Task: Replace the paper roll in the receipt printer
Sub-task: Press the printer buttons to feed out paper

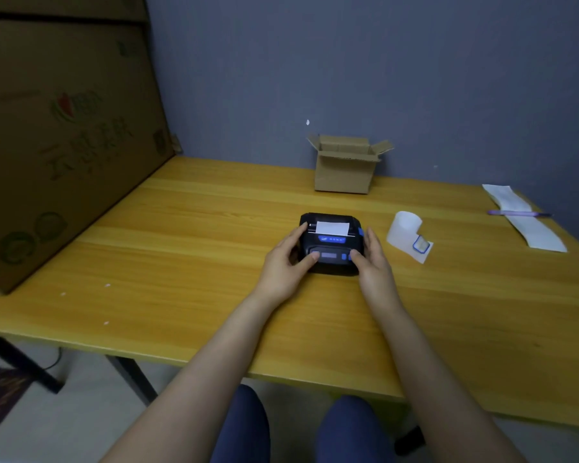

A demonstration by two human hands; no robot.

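Left grip: left hand cupped against the left side of the receipt printer, fingers curled round its edge, thumb tip resting on the front panel.
Right grip: right hand pressed to the right side, fingers straight along the casing, thumb on the front panel near the blue buttons.
Hold: both hands closed loosely on the printer, steadying it, not lifting.
Printer: small, black, flat on the yellow wooden bench, near the middle; lid looks closed, short white paper tab poking from the slot.
Just right of printer: loose paper roll, partly unwound, tail lying flat with a small blue-edged piece on it.
Far right: long paper strip with a purple pen across it.
Back of bench: small open cardboard box.
Left: large cardboard carton.
Step, judged: lid pressed shut over paper, or about to be opened; cannot tell which.
Next move, judged: firm, even thumb pressure, or a press on the side latch.
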